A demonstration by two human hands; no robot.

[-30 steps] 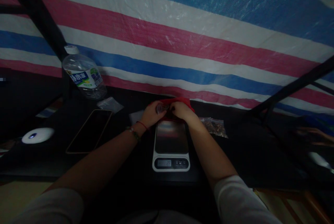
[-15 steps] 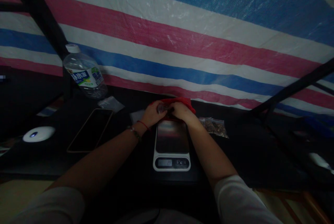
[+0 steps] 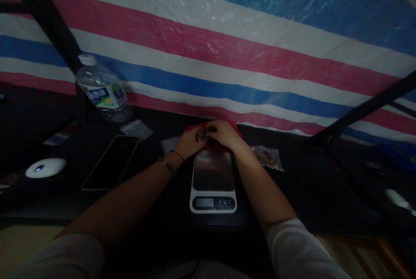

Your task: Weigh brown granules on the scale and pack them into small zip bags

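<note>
Item one, as I read it from the head camera: a small clear bag (image 3: 200, 135), pinched in the fingers of my left hand (image 3: 188, 142) just past the far edge of the scale. Its contents are too dim for me to tell.

Item two: my right hand (image 3: 224, 134), curled over the same spot and meeting the left hand at the bag. I cannot tell whether it grips the bag or reaches into the red container beneath.

Item three: a red container (image 3: 234, 128), low and open-topped, directly behind the scale and mostly covered by both hands. I make out dark bits inside at its near edge, nothing clearer.

Item four: a digital kitchen scale (image 3: 213, 181), white body, bare steel platform, display lit but unreadable.

Item five: a sealed clear pouch (image 3: 269, 157) of brownish pieces, lying flat just right of my right wrist.

Item six: a flat clear bag (image 3: 136, 128), near the bottle, contents not visible.

Item seven: a plastic water bottle (image 3: 102, 90), capped, leaning against the striped tarp (image 3: 227, 45), with a little liquid in it.

Item eight: a phone (image 3: 112, 162), face up, screen dark, left of my left forearm.

Item nine: a white mouse (image 3: 45, 167), far left on the black table (image 3: 308, 192).
</note>
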